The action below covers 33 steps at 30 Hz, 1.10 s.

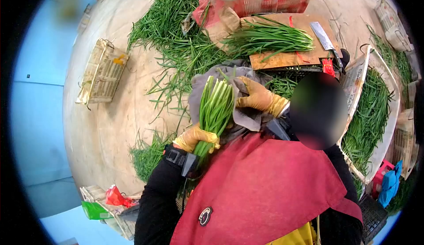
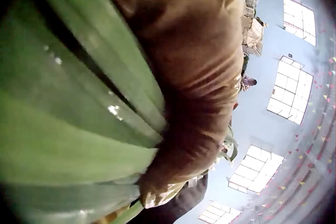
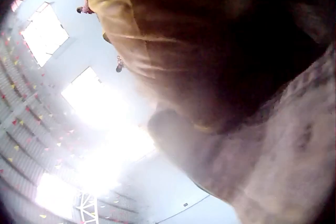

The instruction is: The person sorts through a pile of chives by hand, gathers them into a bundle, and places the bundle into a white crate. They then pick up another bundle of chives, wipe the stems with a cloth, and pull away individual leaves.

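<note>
Both hands wear yellowish gloves. The left hand (image 1: 196,139) grips a bunch of green stalks (image 1: 216,106) around its lower part, pale ends pointing up and away from the body. In the left wrist view the gloved fingers (image 2: 184,77) curl round broad green leaves (image 2: 79,113). The right hand (image 1: 258,96), just right of the bunch, holds the edge of a grey cloth (image 1: 247,119) that lies over the lap. The right wrist view shows that glove (image 3: 173,50) against the cloth (image 3: 283,155); its fingertips are hidden.
Beyond the hands, a cardboard sheet (image 1: 258,61) bears another green bunch (image 1: 282,39), a cleaver (image 1: 321,35) and red ties (image 1: 327,66). Loose greens (image 1: 163,20) cover the floor ahead. A white crate of greens (image 1: 369,112) stands at the right, another crate (image 1: 104,73) at the left.
</note>
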{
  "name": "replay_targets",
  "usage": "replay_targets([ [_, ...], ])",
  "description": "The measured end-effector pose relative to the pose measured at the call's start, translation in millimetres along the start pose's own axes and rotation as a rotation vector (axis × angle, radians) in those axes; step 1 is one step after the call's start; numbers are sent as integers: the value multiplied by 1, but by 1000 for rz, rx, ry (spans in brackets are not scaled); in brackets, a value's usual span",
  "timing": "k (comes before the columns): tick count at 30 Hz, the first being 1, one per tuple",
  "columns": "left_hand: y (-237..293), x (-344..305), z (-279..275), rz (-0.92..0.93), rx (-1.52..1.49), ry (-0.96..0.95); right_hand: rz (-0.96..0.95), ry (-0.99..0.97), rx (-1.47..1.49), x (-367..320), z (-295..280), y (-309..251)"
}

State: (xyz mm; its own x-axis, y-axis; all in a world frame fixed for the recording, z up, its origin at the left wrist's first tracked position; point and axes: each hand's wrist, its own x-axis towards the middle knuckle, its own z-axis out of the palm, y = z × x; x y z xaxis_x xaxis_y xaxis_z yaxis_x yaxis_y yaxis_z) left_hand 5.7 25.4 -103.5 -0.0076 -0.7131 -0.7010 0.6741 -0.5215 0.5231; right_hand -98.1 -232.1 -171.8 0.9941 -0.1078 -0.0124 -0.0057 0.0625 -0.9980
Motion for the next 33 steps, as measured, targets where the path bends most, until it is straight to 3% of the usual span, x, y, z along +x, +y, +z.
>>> replay_targets([
  [2,-3,3,-6,-10,15,-5,-36,104,-171,7,12,-3],
  [4,-8,1,-5,-4,22,88,43,143,-277,7,20,-10],
  [6,-7,3,-4,-7,28,117,183,216,-414,-2,27,-70],
  [9,-7,5,-4,-5,16,66,106,361,-163,16,32,0],
  [13,5,3,15,33,3,-19,107,453,-340,25,26,0],
  [14,7,3,19,73,19,-33,185,458,-397,24,17,-7],
  [17,6,3,20,162,19,-36,357,542,-552,17,-30,46],
  [19,2,2,17,148,-22,-36,267,575,-247,2,-46,60],
  [20,-1,2,5,81,-68,-95,196,550,177,-3,-52,63],
  [21,-3,3,4,81,-71,-98,150,489,375,-11,-55,38],
  [23,-1,4,4,83,-64,-106,163,264,468,-14,-57,8],
  [25,2,4,5,62,-64,-99,162,39,314,-10,-37,-29],
  [27,4,5,9,40,-29,-51,-61,15,224,5,-1,-24],
  [28,6,3,13,27,7,-4,121,18,143,9,6,-27],
  [33,-6,4,-2,33,31,50,-11,15,47,20,11,-13],
])
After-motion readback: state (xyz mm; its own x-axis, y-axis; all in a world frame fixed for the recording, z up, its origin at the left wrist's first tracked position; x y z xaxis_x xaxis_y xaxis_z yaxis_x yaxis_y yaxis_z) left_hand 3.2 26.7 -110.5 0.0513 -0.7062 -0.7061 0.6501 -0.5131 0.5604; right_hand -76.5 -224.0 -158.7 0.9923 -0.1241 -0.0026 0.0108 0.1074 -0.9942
